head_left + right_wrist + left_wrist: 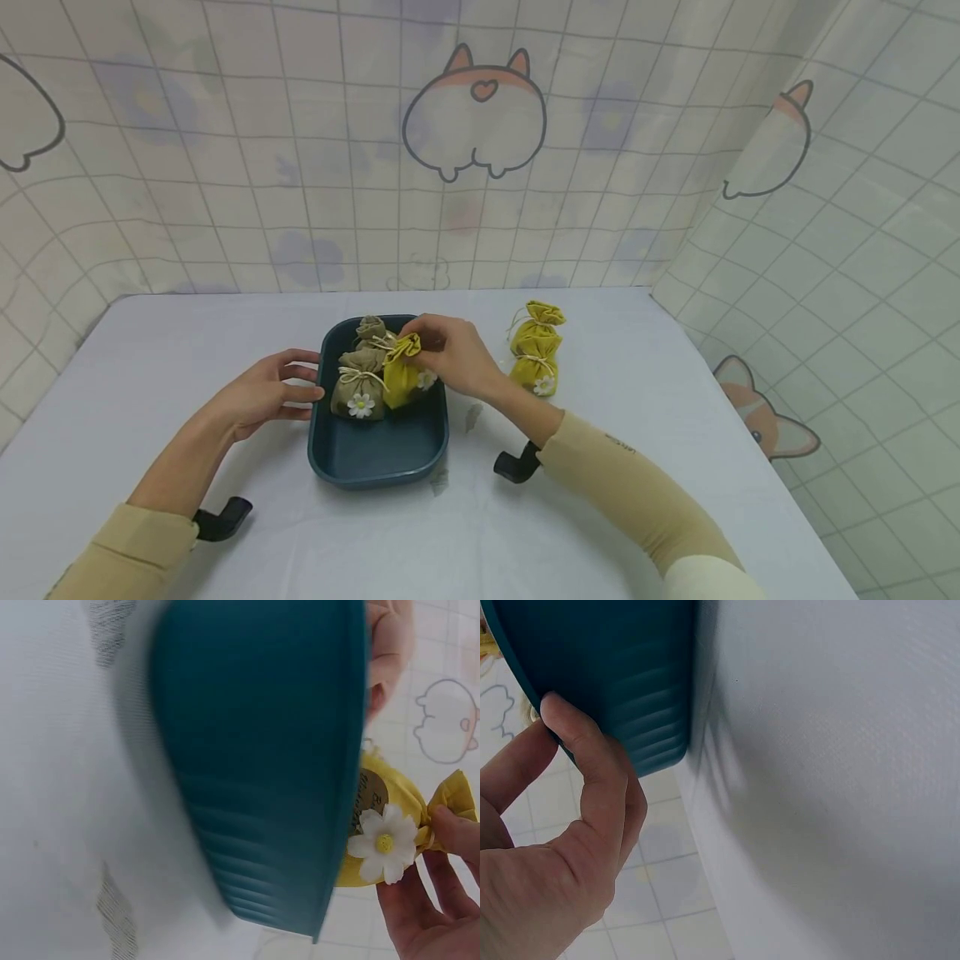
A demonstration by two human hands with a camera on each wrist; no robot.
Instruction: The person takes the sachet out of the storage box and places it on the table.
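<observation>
We see the yellow pouch [402,379] standing in the teal tray [375,458] beside two khaki pouches [358,392], its gathered top pinched by our right hand [453,354]. Our left hand [266,393], fingers relaxed, touches the tray's left wall on the desk [150,417].

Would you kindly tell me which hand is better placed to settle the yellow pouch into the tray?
The right hand: it pinches the yellow pouch over the tray. The left hand only touches the tray's side.
</observation>
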